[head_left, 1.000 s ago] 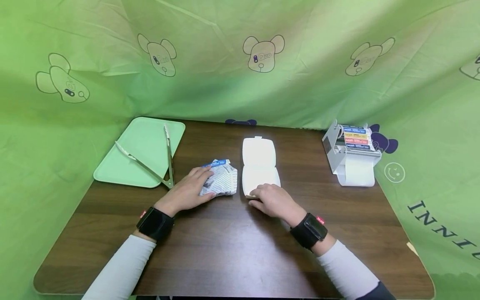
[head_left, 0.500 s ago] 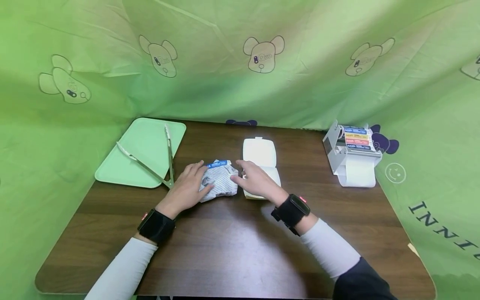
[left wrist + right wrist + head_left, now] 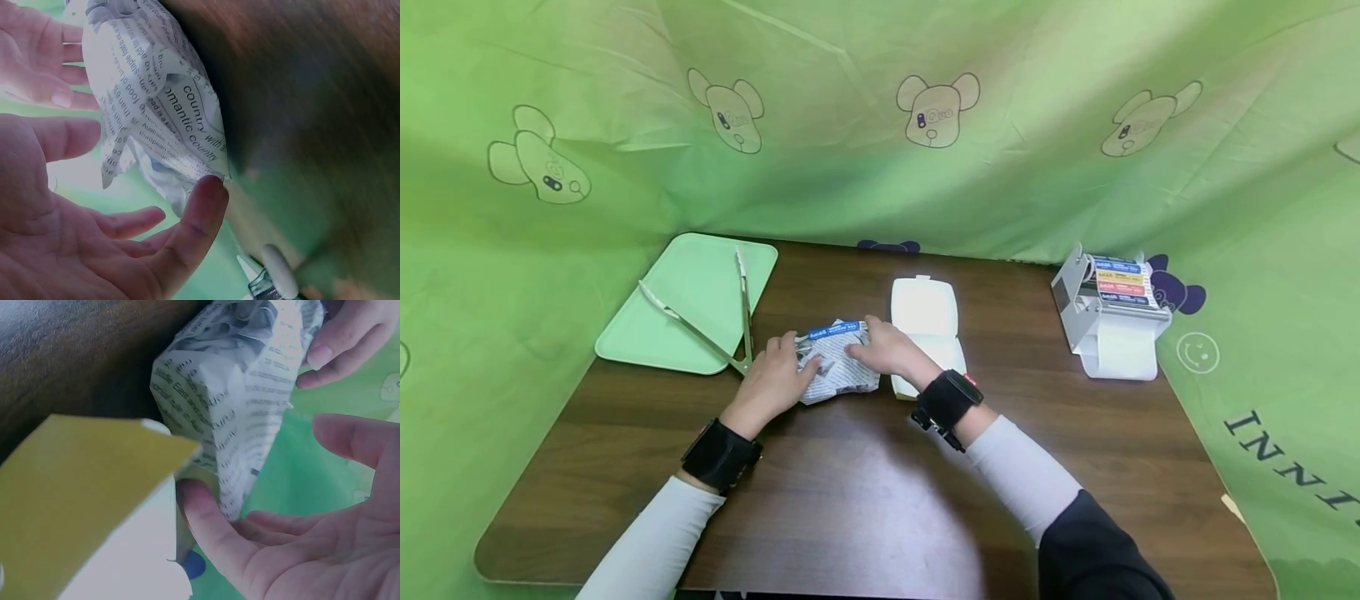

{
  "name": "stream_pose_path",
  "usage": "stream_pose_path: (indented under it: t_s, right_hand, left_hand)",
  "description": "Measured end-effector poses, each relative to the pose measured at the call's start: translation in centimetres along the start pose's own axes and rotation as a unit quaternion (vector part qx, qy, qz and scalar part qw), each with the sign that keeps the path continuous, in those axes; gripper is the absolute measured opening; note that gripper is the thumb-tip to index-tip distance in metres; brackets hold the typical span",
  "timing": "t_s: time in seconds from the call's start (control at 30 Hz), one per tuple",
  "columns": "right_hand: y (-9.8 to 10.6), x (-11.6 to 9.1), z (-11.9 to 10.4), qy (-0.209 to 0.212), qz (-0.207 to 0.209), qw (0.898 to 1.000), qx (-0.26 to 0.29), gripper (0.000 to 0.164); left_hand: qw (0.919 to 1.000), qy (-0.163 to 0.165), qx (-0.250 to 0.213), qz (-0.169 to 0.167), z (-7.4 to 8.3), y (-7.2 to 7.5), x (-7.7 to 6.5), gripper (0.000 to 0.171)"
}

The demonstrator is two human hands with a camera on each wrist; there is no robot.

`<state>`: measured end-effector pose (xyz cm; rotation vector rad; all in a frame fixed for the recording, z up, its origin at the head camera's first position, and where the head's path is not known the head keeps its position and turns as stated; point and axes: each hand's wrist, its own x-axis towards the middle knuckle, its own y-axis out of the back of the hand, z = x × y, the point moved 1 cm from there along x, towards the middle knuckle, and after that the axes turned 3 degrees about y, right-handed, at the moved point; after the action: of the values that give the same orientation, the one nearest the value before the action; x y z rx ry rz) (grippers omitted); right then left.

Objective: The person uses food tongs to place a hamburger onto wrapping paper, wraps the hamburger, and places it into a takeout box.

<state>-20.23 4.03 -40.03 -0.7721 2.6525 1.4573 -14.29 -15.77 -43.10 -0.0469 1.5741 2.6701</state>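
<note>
A package wrapped in printed newsprint-style paper (image 3: pixel 842 371), with a blue label strip on top, lies on the table in the head view. My left hand (image 3: pixel 772 383) is at its left side, fingers spread, one fingertip at a lower paper corner in the left wrist view. On the package's other side is my right hand (image 3: pixel 891 350), its thumb apart from the fingers. The right wrist view shows those fingers (image 3: pixel 215 531) between the wrapped package (image 3: pixel 231 394) and the carton. That white clamshell carton (image 3: pixel 925 304) stands with its lid raised, partly behind my right hand.
On the left, a pale green tray (image 3: pixel 688 258) holds metal tongs (image 3: pixel 700 333), spread apart, their hinge over its near edge. A label dispenser (image 3: pixel 1078 321) with several coloured label rolls stands at the right. A green printed curtain (image 3: pixel 820 183) hangs behind the table.
My right hand has left the carton's front edge and moved left to the package's right side. My left hand has slid off the package's top toward its left side.
</note>
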Motion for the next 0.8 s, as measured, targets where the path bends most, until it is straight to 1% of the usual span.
stream_pose_path:
  t_s: [0.13,0.23,0.37,0.5,0.6,0.8]
  right_hand:
    - [-0.5,0.4,0.1,-0.006,-0.015,1.0,0.005,0.077]
    - [-0.8,0.5,0.1,-0.007,-0.021,0.999,0.023,0.075]
    - [-1.0,0.5,0.1,-0.012,-0.021,0.999,0.042,0.074]
    - [-1.1,0.5,0.2,-0.012,-0.016,0.999,0.043,0.074]
    - [-1.2,0.5,0.3,-0.012,-0.009,0.999,0.048,0.073]
    - [-1.0,0.2,0.1,-0.003,0.003,0.998,0.064,0.073]
  left_hand:
    - [0.9994,0.013,-0.011,-0.031,0.0,0.0,0.1,0.068]
    - [0.9986,0.017,-0.018,-0.047,0.0,-0.1,0.1,0.067]
    - [0.9976,0.016,-0.034,-0.058,-0.2,-0.2,0.3,0.066]
    - [0.9957,0.015,-0.057,-0.071,-0.5,-0.4,0.4,0.066]
    - [0.995,0.011,-0.06,-0.079,-0.6,-0.5,0.5,0.066]
    - [0.9946,0.007,-0.073,-0.074,-0.6,-0.6,0.6,0.065]
